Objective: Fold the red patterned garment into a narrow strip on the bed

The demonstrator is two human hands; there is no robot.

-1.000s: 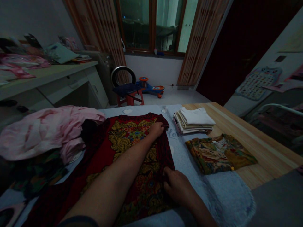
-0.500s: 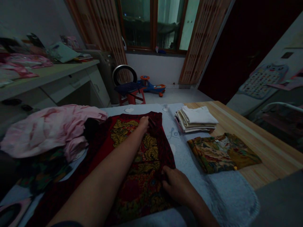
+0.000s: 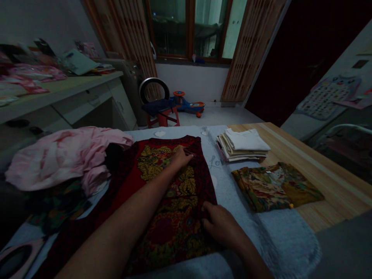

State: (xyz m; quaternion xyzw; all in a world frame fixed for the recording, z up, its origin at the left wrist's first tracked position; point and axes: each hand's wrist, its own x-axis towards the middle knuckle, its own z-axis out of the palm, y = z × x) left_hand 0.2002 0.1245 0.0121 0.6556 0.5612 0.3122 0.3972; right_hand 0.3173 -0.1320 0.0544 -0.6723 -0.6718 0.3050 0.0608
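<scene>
A dark red long-sleeved top (image 3: 165, 228) with a yellow floral pattern lies spread over the pale blue cover (image 3: 247, 236). My left hand (image 3: 180, 158) rests on its upper right part, thumb held apart from the fingers and nothing visibly gripped. Lower down, my right hand (image 3: 222, 224) is closed on the right edge of the top, its fingertips partly hidden against the dark cloth. My left forearm crosses over the middle of the garment and covers some of it.
Pink clothing (image 3: 64, 159) is heaped at the left, over dark patterned cloth (image 3: 58, 205). At right stand a stack of folded clothes (image 3: 245, 141) and a folded brown-green patterned garment (image 3: 279, 186). A red stool (image 3: 162, 116) is beyond the far edge.
My left hand has let go of a raised fold near the top's upper right, and the cloth there lies flatter. My right hand keeps its place at the right edge.
</scene>
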